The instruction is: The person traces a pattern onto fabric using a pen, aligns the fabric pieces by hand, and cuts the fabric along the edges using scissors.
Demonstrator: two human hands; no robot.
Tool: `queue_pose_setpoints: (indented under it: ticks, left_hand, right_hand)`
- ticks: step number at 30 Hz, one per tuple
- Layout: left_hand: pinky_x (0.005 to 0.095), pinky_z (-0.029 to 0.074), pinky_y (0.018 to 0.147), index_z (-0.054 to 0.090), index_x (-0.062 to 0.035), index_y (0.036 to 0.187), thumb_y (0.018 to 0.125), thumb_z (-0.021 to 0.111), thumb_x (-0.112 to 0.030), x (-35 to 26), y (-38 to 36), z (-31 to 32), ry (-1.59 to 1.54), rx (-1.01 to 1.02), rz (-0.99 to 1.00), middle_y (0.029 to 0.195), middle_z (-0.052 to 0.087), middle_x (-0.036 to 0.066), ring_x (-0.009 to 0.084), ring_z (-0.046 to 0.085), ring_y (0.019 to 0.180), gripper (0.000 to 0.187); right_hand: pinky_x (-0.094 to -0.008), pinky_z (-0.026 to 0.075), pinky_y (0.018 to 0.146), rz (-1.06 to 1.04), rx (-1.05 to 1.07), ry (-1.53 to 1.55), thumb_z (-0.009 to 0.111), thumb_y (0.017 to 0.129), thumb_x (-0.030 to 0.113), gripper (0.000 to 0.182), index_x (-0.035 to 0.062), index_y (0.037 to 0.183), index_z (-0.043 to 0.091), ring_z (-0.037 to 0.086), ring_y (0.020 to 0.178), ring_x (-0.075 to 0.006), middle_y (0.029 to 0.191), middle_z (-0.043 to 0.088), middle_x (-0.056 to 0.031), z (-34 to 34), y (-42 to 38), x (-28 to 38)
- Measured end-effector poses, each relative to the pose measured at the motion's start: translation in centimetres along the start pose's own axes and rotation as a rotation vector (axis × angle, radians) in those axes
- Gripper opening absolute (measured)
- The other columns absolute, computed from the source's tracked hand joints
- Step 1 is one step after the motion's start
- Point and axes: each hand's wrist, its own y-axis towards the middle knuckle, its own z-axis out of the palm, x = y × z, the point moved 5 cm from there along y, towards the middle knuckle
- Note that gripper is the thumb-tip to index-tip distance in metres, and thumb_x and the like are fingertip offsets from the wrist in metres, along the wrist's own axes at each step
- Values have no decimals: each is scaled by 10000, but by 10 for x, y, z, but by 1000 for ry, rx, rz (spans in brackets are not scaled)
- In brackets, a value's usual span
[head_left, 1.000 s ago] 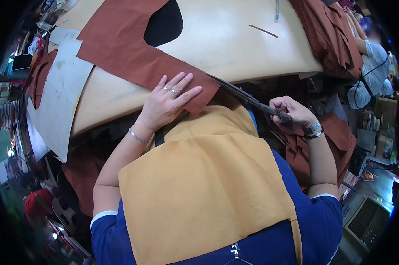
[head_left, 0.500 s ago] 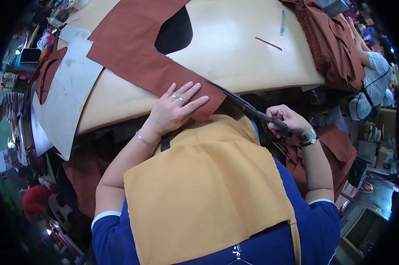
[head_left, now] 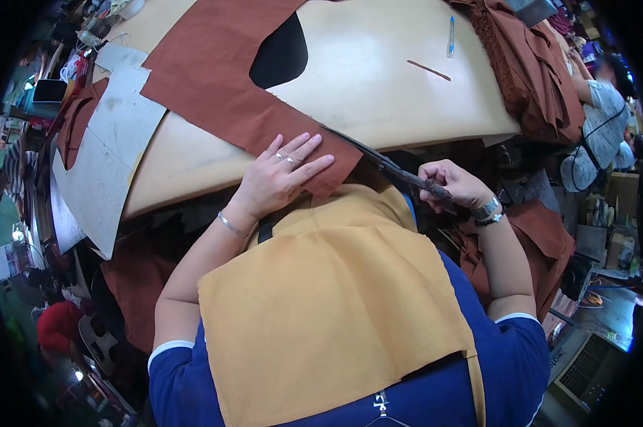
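Note:
A long piece of rust-brown fabric lies over the table and hangs past its front edge. My left hand rests flat on the near end of this fabric, fingers spread, palm down. In my right hand is a pair of long dark scissors, gripped by the handles. Their blades point up and left along the fabric's right edge, with the tips close to my left fingers. Beneath the fabric, part of a black shape shows on the tabletop.
The cream table carries a blue pen and a thin brown scrap. Stacked brown fabric sits at the right end. Grey-white pattern sheets overhang the left. Another person is at the far right.
My right hand and the scissors have moved a little to the left and up, the blades reaching further along the fabric's edge. My left hand stays in place.

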Motion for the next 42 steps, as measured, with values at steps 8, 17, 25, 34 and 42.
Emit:
queue_pose_setpoints:
  ticks: [8,17,25,34,42]
  left_hand:
    - [497,394,1037,554,-244,1316,779,658,-158,0,0,-1,-23,-18,22,1407,494,72,266,486,1281,553]
    - [497,402,1028,560,-236,1310,752,671,-128,1,-1,-4,-84,-53,7,1410,491,77,271,492,1274,579]
    - [514,438,990,550,-242,1316,765,666,-153,-5,-1,-2,-94,-47,76,1385,503,102,289,507,1251,570]
    - [530,336,1057,565,-154,1301,871,624,-254,0,-2,-14,-448,-73,3,1413,477,115,332,450,1301,446]
    - [635,269,1048,404,-140,1427,802,616,-591,78,-7,-31,265,-42,-511,1489,369,125,335,323,1380,799]
  right_hand:
    - [-212,475,500,-65,29,11,725,834,295,301,55,779,553,569,541,-72,621,585,-11,11,20,15]
    - [-208,470,481,-65,19,-50,704,857,274,292,55,760,536,556,512,-65,622,592,-12,9,26,11]
    - [-203,471,480,-82,40,11,708,853,248,267,73,761,528,550,511,-52,618,582,3,18,47,17]
    - [-205,472,478,-98,41,1,712,853,212,237,74,770,538,560,526,-52,619,588,0,19,43,13]
    - [-202,473,483,-89,54,59,699,865,247,244,72,792,546,551,523,-53,622,581,0,21,44,14]
